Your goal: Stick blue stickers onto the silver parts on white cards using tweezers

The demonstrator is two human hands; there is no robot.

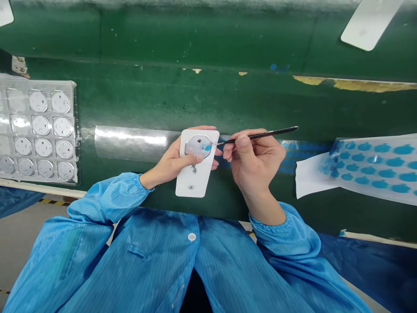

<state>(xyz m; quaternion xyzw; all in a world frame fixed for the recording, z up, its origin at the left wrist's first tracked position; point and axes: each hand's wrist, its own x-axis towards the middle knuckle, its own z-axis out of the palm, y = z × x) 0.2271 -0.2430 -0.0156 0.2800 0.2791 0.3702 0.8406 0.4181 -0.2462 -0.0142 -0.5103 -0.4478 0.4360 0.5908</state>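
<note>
L hand (pixel 171 163) gripped a white panel (pixel 195 180) at frame ctr., thumb pressed on its front. R hand (pixel 257 163), just right of ctr., pinched a slim blk. tool (pixel 280 131) btwn. thumb & fingers, tip at a blue sticker (pixel 207 148) on the panel's silver disc (pixel 192 145). Tray (pixel 76 130) w/ similar discs: far left; sheet (pixel 391 140) w/ blue stickers lay far right.

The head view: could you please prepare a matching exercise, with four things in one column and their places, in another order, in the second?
1. white panel
2. black tool
3. clear tray
4. sheet with blue shapes

A. at the picture's right edge
B. in the right hand
C. at the picture's left edge
D. in the left hand

Pairs: 1-D, 2-B, 3-C, 4-A
</note>
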